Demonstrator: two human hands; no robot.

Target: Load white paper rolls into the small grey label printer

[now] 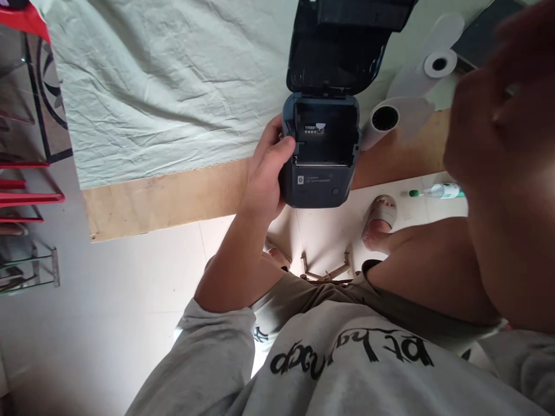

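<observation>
My left hand (271,159) grips the left side of a dark portable label printer (323,193), with the thumb on its rim. The printer's lid (338,63) is swung up, so the paper compartment lies in view with a small printed label inside and no roll. To the printer's right, a white paper roll (369,136) with a dark core lies close against it. A smaller white roll (428,65) is a little farther off. My right hand (481,115) is raised close to the camera at the right, dim and blurred. Its fingers look curled, and what they hold is hidden.
A pale green cloth (173,92) covers the table, whose wooden edge (169,199) faces me. A dark flat object (485,32) lies at the back right. On the floor are a bottle with a green tip (442,190) and, at the left, red-edged racks (30,199).
</observation>
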